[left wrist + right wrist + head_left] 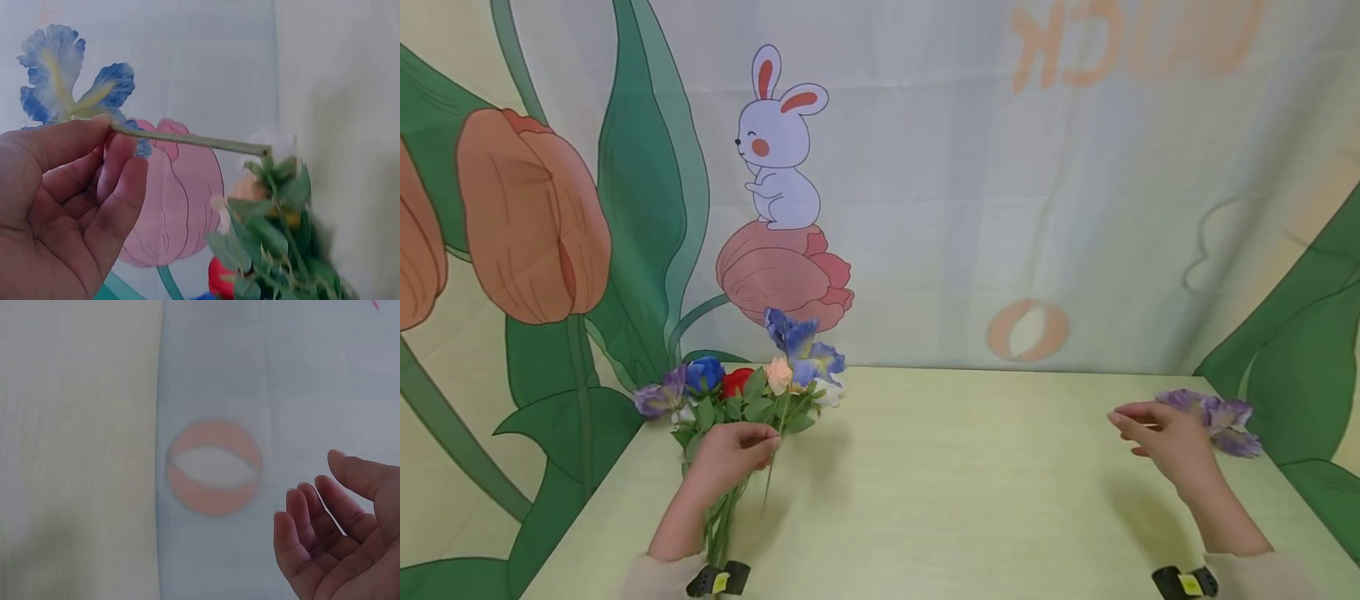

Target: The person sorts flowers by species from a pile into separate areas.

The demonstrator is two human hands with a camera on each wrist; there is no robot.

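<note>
The two hands are well apart above the desk [970,483]. The left hand [730,458], toward the left edge, pinches the thin stem [194,142] of a blue flower [805,342] between thumb and fingers, a grip that presumably spares the bloom and leaves the stem's end free, pointing down. The flower is upright before a bunch of mixed flowers [758,407], whose heads sit near the far left corner and whose stems run toward the near edge, probably aligned to form one bundle. Whether the held stem touches the bunch cannot be told. The right hand [1176,446] is raised, fingers loosely bent, gripping nothing. Behind it, a purple flower [1231,417] lies near the far right corner, apparently placed clear of the bunch to avoid tangling.
</note>
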